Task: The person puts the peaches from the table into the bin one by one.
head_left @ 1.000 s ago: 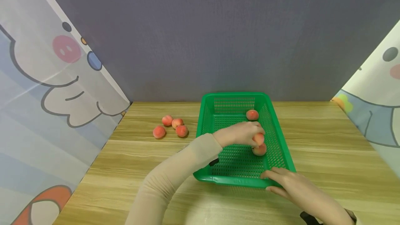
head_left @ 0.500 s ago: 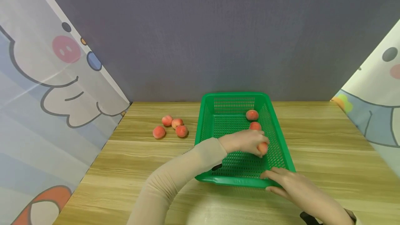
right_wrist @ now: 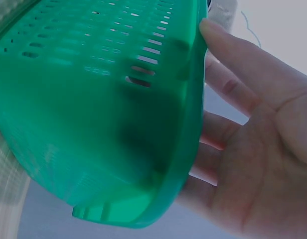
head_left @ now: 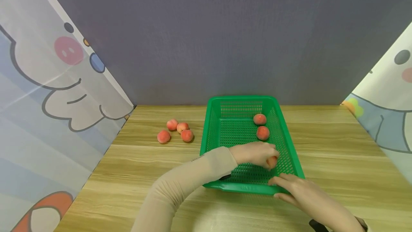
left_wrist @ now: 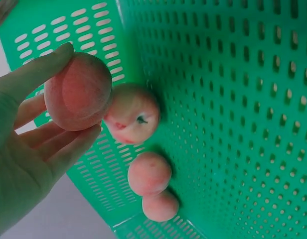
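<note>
My left hand [head_left: 257, 154] reaches into the green plastic basket [head_left: 244, 188] and holds a peach [left_wrist: 77, 92] between thumb and fingers, low in the front right part. In the left wrist view another peach [left_wrist: 133, 114] lies just beyond the held one; whether they touch I cannot tell. Farther along the same side wall sit two more peaches [left_wrist: 149, 173], also seen in the head view behind my left hand. My right hand [head_left: 296, 188] grips the basket's near right corner, its thumb [right_wrist: 228, 42] on the outer side of the rim and fingers over it.
Several loose peaches [head_left: 187, 135] lie on the wooden table [head_left: 145, 174] left of the basket. A dark grey panel [head_left: 225, 38] rises behind the table, and cartoon-printed sheets [head_left: 48, 81] flank both sides.
My left hand has moved toward the basket's near right with the peach, uncovering the second peach in the row behind it. My right hand and the basket have stayed in place.
</note>
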